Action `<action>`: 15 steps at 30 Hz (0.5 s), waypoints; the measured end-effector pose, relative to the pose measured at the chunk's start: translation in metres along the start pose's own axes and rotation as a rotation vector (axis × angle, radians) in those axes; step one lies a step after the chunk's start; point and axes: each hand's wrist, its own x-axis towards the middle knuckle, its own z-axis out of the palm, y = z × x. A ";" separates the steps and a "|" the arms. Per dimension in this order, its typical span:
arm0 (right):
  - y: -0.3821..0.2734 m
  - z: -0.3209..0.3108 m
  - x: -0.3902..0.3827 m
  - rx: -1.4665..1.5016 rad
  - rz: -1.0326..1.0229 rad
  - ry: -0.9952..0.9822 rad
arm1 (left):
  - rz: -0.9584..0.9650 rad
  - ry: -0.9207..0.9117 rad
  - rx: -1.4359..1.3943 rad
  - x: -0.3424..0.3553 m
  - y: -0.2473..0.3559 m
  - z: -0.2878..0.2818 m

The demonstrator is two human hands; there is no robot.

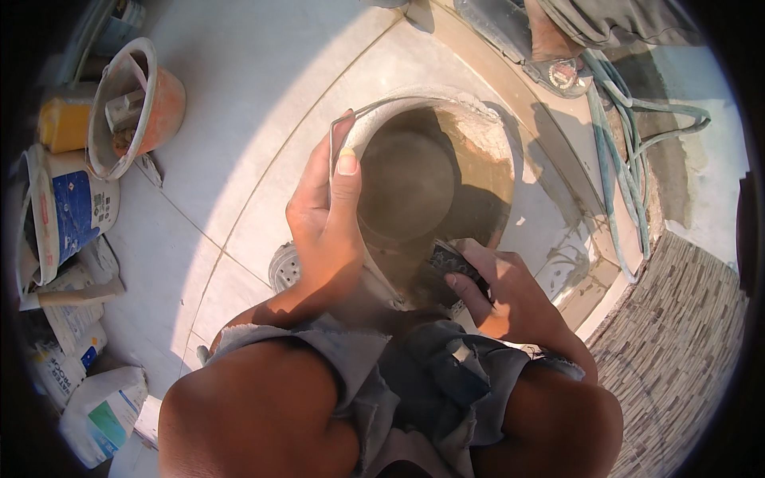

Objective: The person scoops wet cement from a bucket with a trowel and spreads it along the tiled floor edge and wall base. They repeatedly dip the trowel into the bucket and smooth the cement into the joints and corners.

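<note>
A bucket [487, 130] with a crusted pale rim stands on the tiles in front of me, murky brown water in it. My left hand [325, 209] grips the bucket's left rim, thumb along the wire handle and fingers outside. My right hand [502, 291] holds a dark patterned object [451, 267], which I cannot make out, low over the right part of the bucket near my knees. Whether that object touches the water I cannot tell. A grey perforated shoe [284, 265] shows left of the bucket.
An orange bucket [159, 119], a yellow container [64, 119], white pails [80, 199] and bags [103, 414] line the left. Right are a step edge [590, 183], a coiled hose [637, 191] and mosaic tiles [661, 334]. Another person's sandalled foot [554, 48] is at top right.
</note>
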 end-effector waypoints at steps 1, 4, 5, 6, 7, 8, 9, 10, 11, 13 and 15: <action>0.006 -0.001 0.001 0.129 0.023 -0.013 | -0.006 -0.024 -0.038 0.005 -0.006 -0.008; 0.024 -0.005 -0.006 0.329 0.164 -0.016 | -0.047 0.006 -0.063 0.017 -0.013 -0.026; 0.030 -0.005 -0.010 0.363 0.227 -0.010 | -0.075 0.010 -0.072 0.024 -0.019 -0.036; 0.036 -0.003 -0.015 0.460 0.111 0.116 | -0.107 0.020 -0.077 0.028 -0.026 -0.048; 0.043 -0.002 -0.020 0.551 -0.006 0.242 | -0.140 0.029 -0.084 0.032 -0.031 -0.057; 0.051 -0.001 -0.023 0.646 -0.128 0.362 | -0.151 0.018 -0.120 0.032 -0.033 -0.062; 0.061 -0.003 -0.023 0.545 -0.178 0.517 | -0.142 0.020 -0.107 0.034 -0.036 -0.066; 0.070 -0.005 -0.022 0.444 -0.225 0.664 | -0.135 0.027 -0.091 0.035 -0.038 -0.071; 0.080 -0.009 -0.021 0.337 -0.272 0.806 | -0.129 0.036 -0.077 0.036 -0.041 -0.075; 0.113 -0.025 -0.013 -0.275 -0.302 1.016 | -0.089 0.049 -0.007 0.037 -0.046 -0.080; 0.131 -0.033 0.001 -0.553 -0.323 1.138 | -0.077 0.063 0.065 0.042 -0.050 -0.084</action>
